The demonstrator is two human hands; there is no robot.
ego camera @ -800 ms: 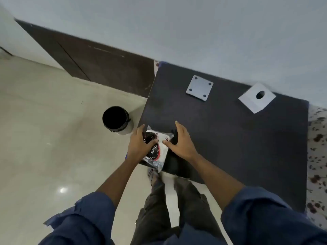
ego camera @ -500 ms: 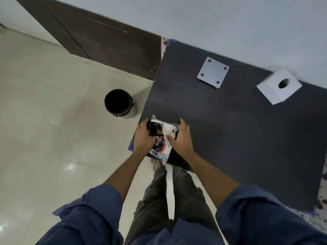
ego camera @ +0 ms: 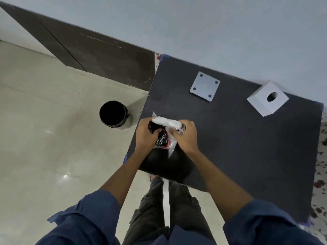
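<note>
Both hands hold a plastic packet (ego camera: 163, 139) over the near left corner of the dark bench (ego camera: 247, 147).

The left hand (ego camera: 144, 137) has its grip curled round the packet's black-and-red printed side. The right hand (ego camera: 185, 137) has its grip pinched on the white upper edge, and the packet is crumpled between them. Whether it touches the bench cannot be told. Farther back on the bench, well apart from the hands, lie a grey square plate (ego camera: 204, 86) with four holes and a white block (ego camera: 267, 101) with one round hole. A black bucket (ego camera: 113, 114) stands on the floor near the bench's left edge.
</note>
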